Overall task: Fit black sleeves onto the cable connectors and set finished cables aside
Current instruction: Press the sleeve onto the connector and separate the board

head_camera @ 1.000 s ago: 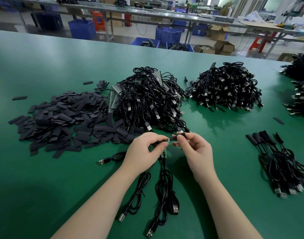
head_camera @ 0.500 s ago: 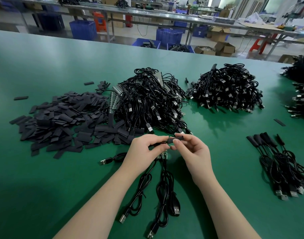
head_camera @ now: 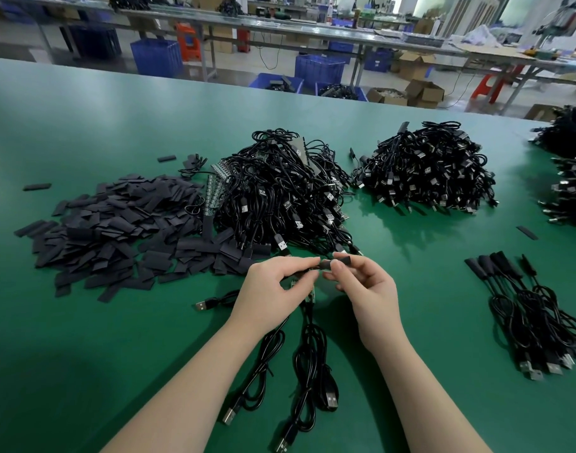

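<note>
hands pinching sleeve, cable piles

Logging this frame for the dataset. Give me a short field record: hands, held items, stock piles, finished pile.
left hand: grips cable ends, small boards showing
right hand: pinches black sleeve at a cable end
loose sleeves: flat pile, table left
unsleeved cables: heap behind the hands
second cable heap: further right
finished cables: row at right, sleeves fitted
table: green
</note>
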`<state>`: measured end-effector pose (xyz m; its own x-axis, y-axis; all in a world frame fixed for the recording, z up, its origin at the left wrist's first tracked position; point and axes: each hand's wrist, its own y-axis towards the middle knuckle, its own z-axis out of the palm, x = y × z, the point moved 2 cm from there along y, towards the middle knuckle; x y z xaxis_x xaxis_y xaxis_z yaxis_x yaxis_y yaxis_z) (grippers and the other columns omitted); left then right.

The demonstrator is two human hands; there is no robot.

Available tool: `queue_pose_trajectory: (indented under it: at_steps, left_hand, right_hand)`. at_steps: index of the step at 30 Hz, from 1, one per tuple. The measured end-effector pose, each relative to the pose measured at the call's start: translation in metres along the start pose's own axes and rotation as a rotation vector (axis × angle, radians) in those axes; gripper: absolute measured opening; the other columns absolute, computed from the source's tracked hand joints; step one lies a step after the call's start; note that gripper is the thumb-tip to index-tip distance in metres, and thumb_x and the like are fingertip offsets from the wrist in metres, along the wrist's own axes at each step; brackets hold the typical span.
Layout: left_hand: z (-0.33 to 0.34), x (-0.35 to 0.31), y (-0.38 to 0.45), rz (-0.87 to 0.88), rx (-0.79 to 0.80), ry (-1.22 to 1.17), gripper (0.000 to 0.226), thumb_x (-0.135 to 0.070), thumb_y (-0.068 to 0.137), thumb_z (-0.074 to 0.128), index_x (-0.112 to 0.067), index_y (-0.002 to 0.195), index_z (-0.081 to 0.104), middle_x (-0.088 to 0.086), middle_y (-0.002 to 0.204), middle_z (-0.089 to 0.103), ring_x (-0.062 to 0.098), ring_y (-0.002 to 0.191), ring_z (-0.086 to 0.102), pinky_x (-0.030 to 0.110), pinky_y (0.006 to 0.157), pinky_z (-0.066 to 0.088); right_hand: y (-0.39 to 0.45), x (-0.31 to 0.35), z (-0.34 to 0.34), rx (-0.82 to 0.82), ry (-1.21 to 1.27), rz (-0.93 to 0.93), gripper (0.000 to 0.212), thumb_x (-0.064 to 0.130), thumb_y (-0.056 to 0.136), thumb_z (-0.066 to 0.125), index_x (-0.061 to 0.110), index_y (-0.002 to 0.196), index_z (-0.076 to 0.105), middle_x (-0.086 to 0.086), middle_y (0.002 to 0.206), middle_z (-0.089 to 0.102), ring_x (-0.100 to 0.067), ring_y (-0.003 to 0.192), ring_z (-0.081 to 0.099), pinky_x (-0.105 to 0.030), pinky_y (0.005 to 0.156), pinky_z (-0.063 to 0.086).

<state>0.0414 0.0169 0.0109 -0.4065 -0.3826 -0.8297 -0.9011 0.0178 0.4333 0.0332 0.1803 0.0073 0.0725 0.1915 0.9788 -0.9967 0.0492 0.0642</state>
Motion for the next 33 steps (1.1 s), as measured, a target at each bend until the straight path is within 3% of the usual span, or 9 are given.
queue_pose_trajectory:
  at_steps: [3, 7, 12, 16, 19, 22, 28, 33]
  left_hand:
    - [-0.0020, 0.0009, 0.0006, -0.018, -0.058, 0.032, 0.023, -0.022, 0.084, 0.075, -0.029, 0.106, 0.076, -0.029, 0.096, 0.068, -0.008, 0.097, 0.064, 0.011, 0.086, 0.048]
    - [-0.0035, 0.0004, 0.0002, 0.023, -0.090, 0.107, 0.019, -0.025, 0.082, 0.077, -0.027, 0.101, 0.077, -0.028, 0.093, 0.066, -0.006, 0.096, 0.063, 0.011, 0.085, 0.048]
    - [-0.0009, 0.0003, 0.0004, 0.047, -0.015, 0.126, 0.026, -0.015, 0.084, 0.075, -0.024, 0.109, 0.075, -0.023, 0.100, 0.067, -0.005, 0.099, 0.062, 0.009, 0.088, 0.046]
    - [-0.0014, 0.0012, -0.0003, -0.006, -0.061, 0.108, 0.027, -0.020, 0.084, 0.075, -0.027, 0.110, 0.074, -0.026, 0.100, 0.066, -0.010, 0.100, 0.061, 0.005, 0.086, 0.044]
    - [-0.0016, 0.0014, -0.0006, -0.044, -0.107, 0.103, 0.023, -0.025, 0.083, 0.075, -0.030, 0.106, 0.075, -0.027, 0.096, 0.067, -0.009, 0.096, 0.063, 0.007, 0.083, 0.047]
    - [-0.0021, -0.0005, -0.0006, -0.008, -0.117, 0.144, 0.019, -0.023, 0.083, 0.076, -0.026, 0.102, 0.077, -0.030, 0.092, 0.064, -0.009, 0.096, 0.062, 0.006, 0.084, 0.046]
    - [-0.0003, -0.0044, -0.0011, 0.092, -0.104, 0.180, 0.022, -0.017, 0.082, 0.075, -0.021, 0.103, 0.077, -0.016, 0.092, 0.071, -0.002, 0.094, 0.063, 0.009, 0.082, 0.048]
    - [-0.0001, 0.0007, -0.0016, -0.025, -0.128, 0.117, 0.023, -0.024, 0.081, 0.078, -0.027, 0.104, 0.076, -0.024, 0.093, 0.068, -0.007, 0.091, 0.064, 0.011, 0.083, 0.049]
  right_hand:
    - [-0.0014, 0.0017, 0.0017, -0.004, 0.035, 0.005, 0.016, 0.020, 0.081, 0.075, 0.015, 0.096, 0.073, -0.006, 0.092, 0.077, -0.014, 0.080, 0.074, -0.014, 0.069, 0.051]
    - [-0.0023, 0.0009, 0.0034, -0.013, 0.025, -0.012, 0.012, 0.009, 0.087, 0.072, 0.015, 0.097, 0.073, -0.003, 0.088, 0.077, -0.012, 0.078, 0.073, -0.014, 0.068, 0.051]
    - [-0.0013, 0.0017, 0.0025, -0.019, 0.021, -0.028, 0.016, 0.008, 0.086, 0.073, 0.023, 0.089, 0.077, -0.001, 0.090, 0.076, -0.017, 0.082, 0.074, -0.016, 0.070, 0.052]
    - [-0.0013, 0.0012, 0.0022, -0.002, 0.009, -0.036, 0.019, 0.008, 0.086, 0.073, 0.026, 0.090, 0.077, -0.001, 0.087, 0.076, -0.019, 0.084, 0.074, -0.018, 0.074, 0.054]
    - [-0.0019, 0.0010, 0.0040, -0.007, 0.011, -0.050, 0.023, 0.005, 0.087, 0.072, 0.027, 0.087, 0.078, 0.001, 0.096, 0.076, -0.019, 0.083, 0.074, -0.017, 0.073, 0.054]
    - [-0.0019, 0.0007, 0.0050, -0.021, 0.007, -0.037, 0.019, 0.006, 0.087, 0.072, 0.024, 0.087, 0.076, 0.002, 0.090, 0.077, -0.015, 0.082, 0.074, -0.016, 0.072, 0.053]
    - [-0.0019, -0.0008, 0.0045, -0.001, -0.014, -0.003, 0.011, 0.009, 0.088, 0.072, 0.016, 0.095, 0.073, -0.003, 0.087, 0.078, -0.013, 0.084, 0.074, -0.013, 0.070, 0.052]
    - [-0.0019, -0.0026, 0.0048, -0.013, 0.000, 0.007, 0.010, 0.012, 0.088, 0.072, 0.014, 0.098, 0.072, -0.004, 0.090, 0.078, -0.014, 0.085, 0.075, -0.013, 0.069, 0.051]
